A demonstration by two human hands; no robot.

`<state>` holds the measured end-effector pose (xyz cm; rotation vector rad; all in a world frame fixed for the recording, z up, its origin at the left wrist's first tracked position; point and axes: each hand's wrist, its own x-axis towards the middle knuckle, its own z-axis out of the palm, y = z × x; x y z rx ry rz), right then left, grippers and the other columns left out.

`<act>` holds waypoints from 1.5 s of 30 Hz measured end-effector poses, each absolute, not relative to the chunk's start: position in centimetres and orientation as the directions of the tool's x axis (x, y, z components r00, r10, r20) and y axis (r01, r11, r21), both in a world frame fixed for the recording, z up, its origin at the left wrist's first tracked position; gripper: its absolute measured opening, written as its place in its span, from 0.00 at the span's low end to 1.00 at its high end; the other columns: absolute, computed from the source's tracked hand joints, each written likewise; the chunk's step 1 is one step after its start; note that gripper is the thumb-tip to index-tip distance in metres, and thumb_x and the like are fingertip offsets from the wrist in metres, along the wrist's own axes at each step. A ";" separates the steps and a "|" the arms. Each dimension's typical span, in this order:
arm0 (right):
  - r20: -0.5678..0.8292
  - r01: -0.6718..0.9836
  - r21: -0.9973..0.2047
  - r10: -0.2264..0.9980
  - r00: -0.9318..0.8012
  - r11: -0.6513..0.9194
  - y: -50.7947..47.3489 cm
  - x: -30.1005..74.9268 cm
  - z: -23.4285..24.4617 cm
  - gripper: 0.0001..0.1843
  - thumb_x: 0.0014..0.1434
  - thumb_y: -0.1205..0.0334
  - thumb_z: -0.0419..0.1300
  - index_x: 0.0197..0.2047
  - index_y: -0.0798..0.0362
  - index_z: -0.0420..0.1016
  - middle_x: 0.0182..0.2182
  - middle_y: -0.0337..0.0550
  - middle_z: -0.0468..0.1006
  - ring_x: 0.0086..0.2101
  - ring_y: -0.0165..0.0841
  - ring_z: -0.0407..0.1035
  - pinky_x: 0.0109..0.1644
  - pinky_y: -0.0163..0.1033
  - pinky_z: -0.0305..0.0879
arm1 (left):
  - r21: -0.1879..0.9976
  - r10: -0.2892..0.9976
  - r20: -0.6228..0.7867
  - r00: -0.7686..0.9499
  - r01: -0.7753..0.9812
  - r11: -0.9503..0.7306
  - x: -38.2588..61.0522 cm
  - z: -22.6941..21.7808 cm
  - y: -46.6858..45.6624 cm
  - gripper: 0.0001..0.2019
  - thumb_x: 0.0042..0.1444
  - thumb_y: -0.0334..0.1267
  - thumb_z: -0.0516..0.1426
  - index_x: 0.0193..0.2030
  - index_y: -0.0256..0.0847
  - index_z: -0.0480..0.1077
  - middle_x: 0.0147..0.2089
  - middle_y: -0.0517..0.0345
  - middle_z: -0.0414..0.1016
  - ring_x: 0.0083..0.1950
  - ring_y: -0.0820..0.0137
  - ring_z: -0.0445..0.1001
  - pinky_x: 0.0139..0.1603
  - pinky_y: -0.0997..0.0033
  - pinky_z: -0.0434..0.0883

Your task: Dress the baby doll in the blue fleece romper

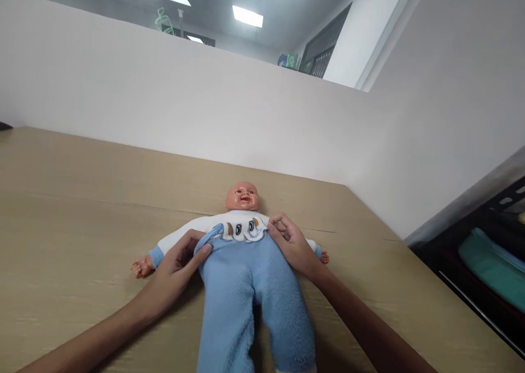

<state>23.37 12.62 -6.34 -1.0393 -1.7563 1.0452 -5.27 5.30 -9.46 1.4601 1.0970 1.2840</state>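
Observation:
A baby doll (243, 197) lies on its back on the wooden table (74, 209), head away from me. It wears a white top with an elephant picture (241, 228) and fluffy light-blue trousers (246, 285). My left hand (180, 263) is closed on the trousers' waistband at the doll's right hip, the thumb hooked under the blue edge. My right hand (289, 242) pinches the waistband at the other hip, fingers curled. The doll's small hands stick out beside my wrists.
A white partition wall (164, 105) stands along the table's far edge. At the right, beyond the table's edge, a dark shelf unit (484, 242) holds a teal folded item (492, 263). Bare tabletop spreads to the left.

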 end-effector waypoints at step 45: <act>0.138 0.159 -0.464 0.248 -0.959 0.872 18.7 11.1 -3.3 0.11 0.58 0.72 0.63 0.44 0.52 0.77 0.47 0.49 0.79 0.48 0.41 0.71 0.54 0.41 0.65 | 0.617 0.634 0.773 -0.030 0.268 -0.740 -7.1 -9.3 4.7 0.05 0.74 0.36 0.57 0.49 0.52 0.73 0.34 0.65 0.74 0.34 0.70 0.71 0.37 0.71 0.68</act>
